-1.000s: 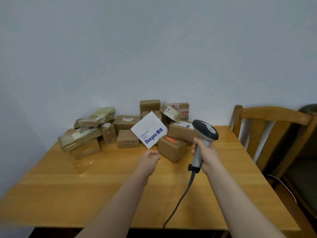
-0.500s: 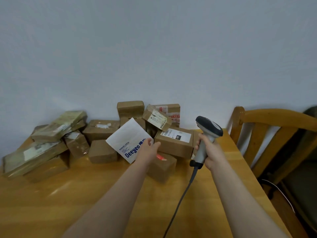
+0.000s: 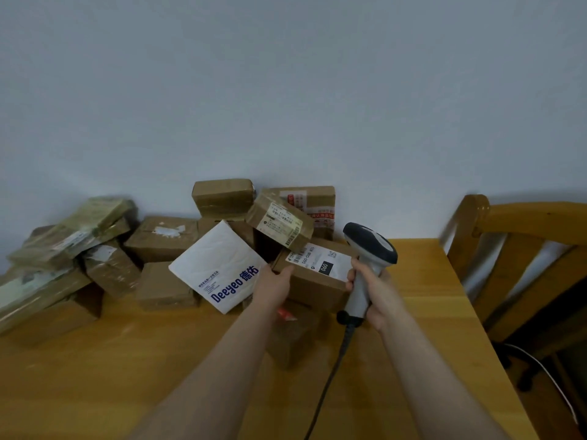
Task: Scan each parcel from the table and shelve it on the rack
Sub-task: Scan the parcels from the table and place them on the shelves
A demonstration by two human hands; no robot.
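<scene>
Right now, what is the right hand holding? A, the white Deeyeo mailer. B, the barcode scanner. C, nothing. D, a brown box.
B: the right hand grips the handle of the grey barcode scanner, holding it roughly upright.

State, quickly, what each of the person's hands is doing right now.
Left hand: at the labelled box, thumb on its edge; grip cannot be told.
Right hand: holding the scanner by its handle.
</scene>
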